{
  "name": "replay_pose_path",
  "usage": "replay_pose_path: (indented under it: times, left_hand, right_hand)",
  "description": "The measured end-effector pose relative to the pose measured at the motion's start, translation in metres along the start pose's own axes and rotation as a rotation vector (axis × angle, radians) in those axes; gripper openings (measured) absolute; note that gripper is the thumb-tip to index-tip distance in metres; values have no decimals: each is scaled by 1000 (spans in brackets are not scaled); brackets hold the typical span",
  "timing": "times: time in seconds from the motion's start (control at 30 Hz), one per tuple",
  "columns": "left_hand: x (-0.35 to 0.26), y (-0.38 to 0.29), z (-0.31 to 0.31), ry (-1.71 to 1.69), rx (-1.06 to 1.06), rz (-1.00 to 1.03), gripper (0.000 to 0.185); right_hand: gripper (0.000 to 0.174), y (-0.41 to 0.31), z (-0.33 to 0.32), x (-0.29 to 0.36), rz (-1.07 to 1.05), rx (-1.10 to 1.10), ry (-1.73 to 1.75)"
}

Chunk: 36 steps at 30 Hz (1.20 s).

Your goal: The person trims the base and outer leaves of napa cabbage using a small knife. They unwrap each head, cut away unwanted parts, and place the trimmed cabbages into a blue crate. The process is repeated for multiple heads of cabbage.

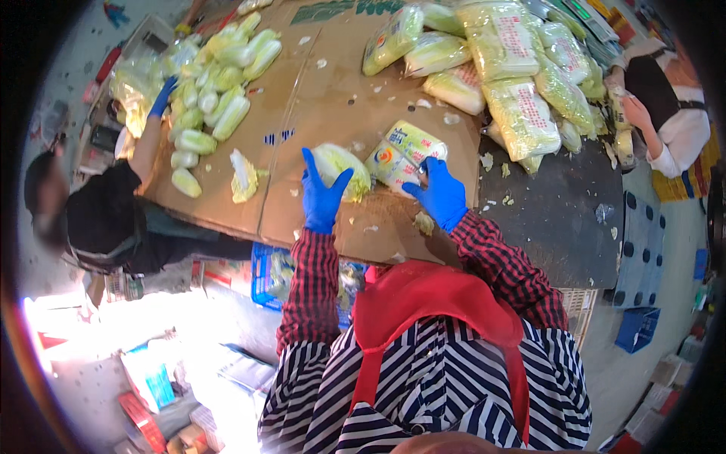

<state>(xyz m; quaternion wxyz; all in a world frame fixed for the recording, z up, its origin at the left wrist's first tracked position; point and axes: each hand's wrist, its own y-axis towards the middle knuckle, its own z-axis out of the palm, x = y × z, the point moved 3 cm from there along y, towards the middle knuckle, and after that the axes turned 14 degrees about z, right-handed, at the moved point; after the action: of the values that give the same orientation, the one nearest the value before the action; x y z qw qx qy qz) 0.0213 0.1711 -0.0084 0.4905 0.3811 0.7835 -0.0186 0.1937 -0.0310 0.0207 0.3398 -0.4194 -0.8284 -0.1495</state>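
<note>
A napa cabbage [340,164] lies on the cardboard sheet before me. My left hand [321,196], in a blue glove, grips its near left side, with thumb and forefinger spread in a V around it. Just right of the cabbage are printed plastic bags [391,164], which bear writing. The uppermost printed bag [417,142] is raised and curled at its edge. My blue-gloved right hand [439,196] pinches that bag at its near edge; some of its fingertips are hidden.
Loose napa cabbages [227,108] lie at the left and bagged cabbages [516,85] are piled at the back right. A cabbage leaf [244,176] lies left of me. A co-worker's gloved hand [164,96] reaches in at the left; another person [658,102] stands at the right.
</note>
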Motion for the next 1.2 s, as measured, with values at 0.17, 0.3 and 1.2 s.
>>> replay_pose_path:
  times: [0.17,0.3,1.2]
  left_hand:
    - [-19,14,2,-350,-96,-32,100]
    - [-68,-14,5,-901,-22,33,108]
    - [-84,-15,32,-329,333,353,19]
  right_hand:
    - [48,2,-16,5,50,89,137]
    - [45,-4,-30,15,147,256,636]
    - [62,-54,-36,23,61,563,838]
